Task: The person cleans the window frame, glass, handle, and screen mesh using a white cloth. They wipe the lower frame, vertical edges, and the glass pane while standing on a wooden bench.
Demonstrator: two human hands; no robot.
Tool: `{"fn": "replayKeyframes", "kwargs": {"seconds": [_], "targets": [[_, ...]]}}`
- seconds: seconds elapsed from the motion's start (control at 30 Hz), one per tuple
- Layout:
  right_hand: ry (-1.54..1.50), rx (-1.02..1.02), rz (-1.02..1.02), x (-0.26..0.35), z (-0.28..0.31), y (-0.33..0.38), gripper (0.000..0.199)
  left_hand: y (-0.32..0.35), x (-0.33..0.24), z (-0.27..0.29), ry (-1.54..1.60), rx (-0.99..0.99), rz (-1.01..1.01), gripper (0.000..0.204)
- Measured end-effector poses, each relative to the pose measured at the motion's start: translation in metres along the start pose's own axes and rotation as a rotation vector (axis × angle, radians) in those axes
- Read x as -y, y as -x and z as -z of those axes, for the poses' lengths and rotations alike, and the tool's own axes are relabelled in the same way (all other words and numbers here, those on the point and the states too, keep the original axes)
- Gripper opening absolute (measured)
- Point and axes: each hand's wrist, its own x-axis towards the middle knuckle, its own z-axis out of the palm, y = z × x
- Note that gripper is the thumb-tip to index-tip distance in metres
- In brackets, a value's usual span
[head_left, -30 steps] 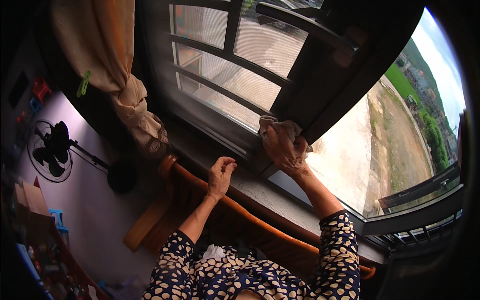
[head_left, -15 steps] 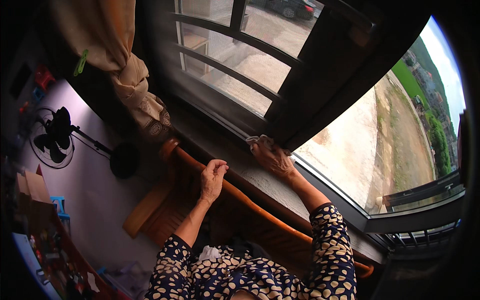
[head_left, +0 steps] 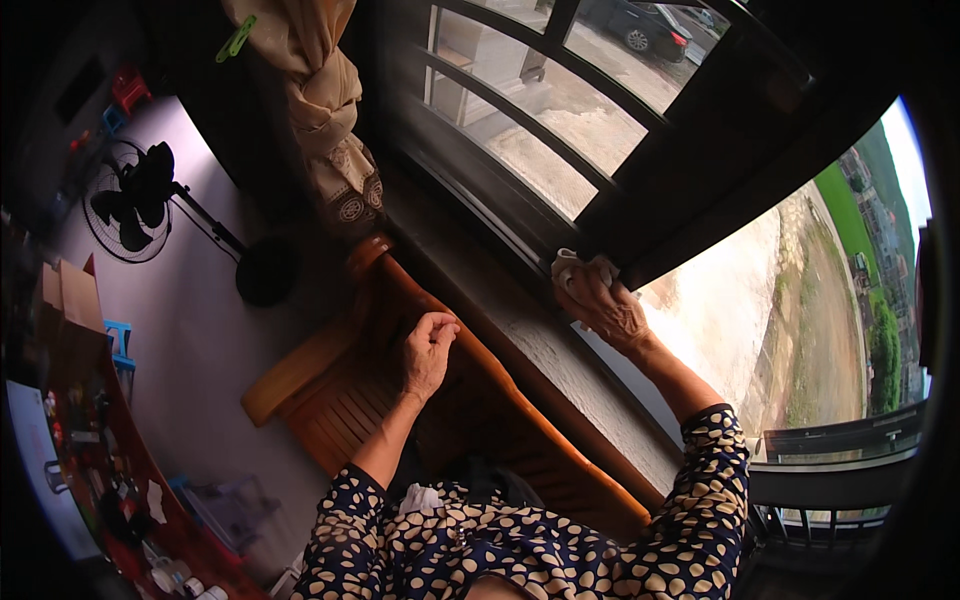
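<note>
Cloth: a small pale rag (head_left: 572,266), bunched, at centre-right of the frame, pressed against the foot of the dark window frame (head_left: 690,200) where it meets the sill.
Cloth, handling: judged light, soft and limp; it crumples under the palm and would slide on smooth painted wood. Best taken as a wad, with the fingers spread over the top, not by a corner.
Right hand: the right hand (head_left: 606,305) lies palm-down over the rag, fingers curled around it, gripping it against the frame; only the upper edge of the cloth shows past the fingertips.
Left hand: the left hand (head_left: 428,352), in mid-frame, has loosely curled fingers resting on the top rail of a wooden bench (head_left: 520,425); whether it clasps the rail or only leans on it I cannot tell.
Sill: a grey stone sill (head_left: 560,360) runs diagonally from upper centre to lower right, between bench and window.
Window: barred panes above; an open casement at right shows ground far below.
Curtain: a tan curtain (head_left: 325,95), knotted, hangs at upper left-centre.
Fan: a standing fan (head_left: 140,195) is at far left, well apart.
</note>
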Motion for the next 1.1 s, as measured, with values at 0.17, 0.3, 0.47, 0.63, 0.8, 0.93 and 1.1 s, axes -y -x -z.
{"fn": "replayKeyframes", "kwargs": {"seconds": [0.17,0.3,0.47,0.63,0.8,0.93,1.1], "targets": [[0.055,-0.029,0.054,0.049,-0.041,0.004,0.054,0.005,0.021,0.013,-0.015,-0.05,-0.006,0.012],[0.027,-0.049,0.094,0.074,-0.064,0.006,0.05,0.002,0.031,0.025,-0.017,-0.097,0.013,0.011],[0.004,-0.066,0.005,0.093,-0.073,-0.001,0.043,0.003,0.04,0.029,-0.031,-0.111,0.085,0.011],[0.054,-0.116,-0.136,0.102,-0.075,-0.035,0.035,0.0,0.05,0.028,-0.041,-0.081,0.134,0.011],[-0.019,-0.1,-0.16,0.111,-0.092,-0.083,0.033,-0.002,0.069,0.043,-0.011,-0.081,0.087,0.012],[-0.053,0.062,-0.131,0.118,-0.104,-0.126,0.038,-0.007,0.064,0.074,-0.03,-0.172,0.136,0.011],[-0.109,-0.071,-0.207,0.124,-0.136,-0.19,0.035,-0.013,0.075,0.099,-0.067,-0.177,0.139,0.013]]}}
